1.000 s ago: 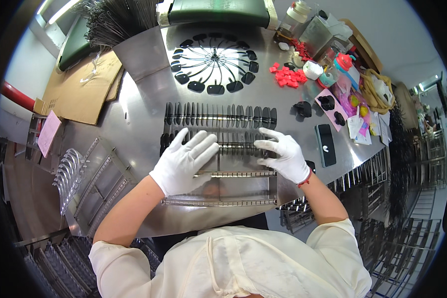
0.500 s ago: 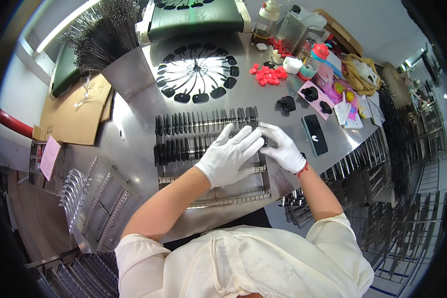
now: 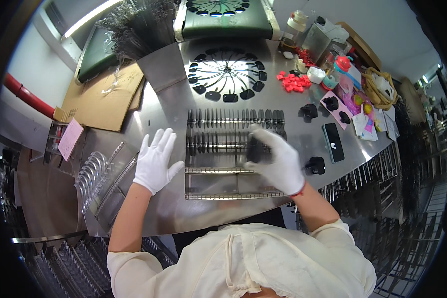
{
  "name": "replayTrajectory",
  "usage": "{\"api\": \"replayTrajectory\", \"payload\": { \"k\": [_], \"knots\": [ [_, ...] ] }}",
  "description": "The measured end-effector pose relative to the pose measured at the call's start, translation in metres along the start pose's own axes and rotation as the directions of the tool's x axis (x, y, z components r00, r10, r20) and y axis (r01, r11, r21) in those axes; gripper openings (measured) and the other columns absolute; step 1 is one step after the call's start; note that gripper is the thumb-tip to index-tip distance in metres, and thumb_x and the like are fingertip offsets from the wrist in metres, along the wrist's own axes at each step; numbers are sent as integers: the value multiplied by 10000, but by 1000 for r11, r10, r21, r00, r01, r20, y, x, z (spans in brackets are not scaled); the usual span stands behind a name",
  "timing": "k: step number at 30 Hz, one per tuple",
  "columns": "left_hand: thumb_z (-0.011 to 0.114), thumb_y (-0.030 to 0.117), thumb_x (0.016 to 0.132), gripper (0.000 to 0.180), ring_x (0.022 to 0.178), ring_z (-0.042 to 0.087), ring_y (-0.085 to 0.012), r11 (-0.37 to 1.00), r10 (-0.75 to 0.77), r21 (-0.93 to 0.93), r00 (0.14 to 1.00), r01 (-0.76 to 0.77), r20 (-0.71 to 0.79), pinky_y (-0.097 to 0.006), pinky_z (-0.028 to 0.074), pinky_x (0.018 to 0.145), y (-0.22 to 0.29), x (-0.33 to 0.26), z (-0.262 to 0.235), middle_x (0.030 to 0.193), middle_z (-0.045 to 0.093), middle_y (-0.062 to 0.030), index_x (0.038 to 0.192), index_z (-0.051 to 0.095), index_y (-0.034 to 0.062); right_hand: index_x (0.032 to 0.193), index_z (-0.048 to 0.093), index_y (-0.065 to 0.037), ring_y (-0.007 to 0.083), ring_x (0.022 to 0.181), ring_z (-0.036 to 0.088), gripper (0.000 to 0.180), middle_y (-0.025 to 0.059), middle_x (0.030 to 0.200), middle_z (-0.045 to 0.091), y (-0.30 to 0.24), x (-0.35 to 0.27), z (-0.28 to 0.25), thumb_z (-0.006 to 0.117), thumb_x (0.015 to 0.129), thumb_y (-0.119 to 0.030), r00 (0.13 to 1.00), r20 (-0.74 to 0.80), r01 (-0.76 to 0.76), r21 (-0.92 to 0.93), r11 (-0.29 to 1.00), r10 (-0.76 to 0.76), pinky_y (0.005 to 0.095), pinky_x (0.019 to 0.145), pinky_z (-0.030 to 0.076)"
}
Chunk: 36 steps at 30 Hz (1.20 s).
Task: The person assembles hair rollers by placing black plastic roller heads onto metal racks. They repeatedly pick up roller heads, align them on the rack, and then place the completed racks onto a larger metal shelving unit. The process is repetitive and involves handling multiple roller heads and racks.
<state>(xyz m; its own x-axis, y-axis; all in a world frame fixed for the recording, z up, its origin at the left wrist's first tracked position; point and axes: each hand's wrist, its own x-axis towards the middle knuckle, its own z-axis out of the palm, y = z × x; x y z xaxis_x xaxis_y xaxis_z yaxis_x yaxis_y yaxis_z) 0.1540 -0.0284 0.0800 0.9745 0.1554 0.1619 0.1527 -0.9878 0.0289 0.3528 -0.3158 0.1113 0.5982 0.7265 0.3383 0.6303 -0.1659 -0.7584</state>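
My left hand (image 3: 154, 162), in a white glove, is open with its fingers spread, just left of a metal rack (image 3: 223, 197). Two rows of thin dark lenses (image 3: 203, 143) stand on edge in the rack's far part. Over the right end of the nearer row is my right hand (image 3: 281, 165), gloved in white and blurred by motion. Its thumb and fingers curve round a dark lens piece (image 3: 259, 150); whether this is one lens or a stack, I cannot tell. The near part of the rack holds no lenses.
Beyond the rack, dark lenses on thin stems form a ring (image 3: 227, 74) before a green conveyor (image 3: 228, 27). To the right lie a phone (image 3: 333, 142), black pieces (image 3: 315, 165) and red clips (image 3: 294, 83). A second rack (image 3: 115, 171) and cardboard (image 3: 102, 102) are at left.
My left hand has moved from over the rack to its left side and spread its fingers. My right hand has shifted nearer to me, uncovering a black piece. The whole view has shifted.
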Motion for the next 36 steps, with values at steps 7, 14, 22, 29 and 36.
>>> {"api": "replayTrajectory", "payload": {
  "k": [7, 14, 22, 29, 36],
  "knots": [
    [688, 260, 944, 639, 1384, 504, -402, 967, -147, -246, 935, 67, -322, -490, 404, 1146, -16, -40, -9, 1491, 538, -200, 1495, 475, 18, 1325, 594, -142, 237, 1316, 563, 775, -8, 1327, 664, 43, 28, 69, 928, 641, -291, 936, 187, 351, -449, 822, -297, 599, 1156, 350],
    [532, 269, 1096, 388, 1112, 661, -160, 65, -678, -993, 735, 99, 29, -311, 536, 914, -56, -25, 8, 1252, 694, -93, 1376, 607, 9, 1451, 536, -77, 369, 1418, 433, 872, 170, 1499, 504, 1, 51, 68, 820, 762, -531, 902, 421, 384, -679, 626, -97, 648, 1140, 330],
    [744, 296, 894, 309, 972, 712, -264, 661, -726, -717, 432, 223, -535, -383, 539, 897, -161, 127, -20, 1027, 739, -110, 1091, 749, 58, 1404, 574, -66, 376, 1304, 496, 763, 195, 1405, 543, -21, 29, 53, 760, 815, -515, 972, 201, 220, -621, 752, -119, 562, 1086, 393],
    [582, 402, 990, 287, 1044, 674, -293, 856, -363, 120, 751, 502, -552, -435, 548, 881, -195, 234, -49, 1060, 695, -93, 1085, 728, 175, 1178, 685, -77, 342, 845, 722, 510, 156, 915, 732, 8, -90, 26, 639, 929, -520, 803, 514, 1, -509, 861, 302, 466, 742, 563],
    [538, 444, 983, 388, 1002, 682, -407, 863, -500, -139, 777, 487, -383, -514, 517, 884, -190, 219, -88, 1051, 733, -172, 972, 745, 116, 904, 704, -88, 320, 680, 712, 410, 122, 762, 713, -36, -34, -12, 675, 919, -497, 909, 404, 150, -543, 826, 100, 439, 604, 562]
  ]
}}
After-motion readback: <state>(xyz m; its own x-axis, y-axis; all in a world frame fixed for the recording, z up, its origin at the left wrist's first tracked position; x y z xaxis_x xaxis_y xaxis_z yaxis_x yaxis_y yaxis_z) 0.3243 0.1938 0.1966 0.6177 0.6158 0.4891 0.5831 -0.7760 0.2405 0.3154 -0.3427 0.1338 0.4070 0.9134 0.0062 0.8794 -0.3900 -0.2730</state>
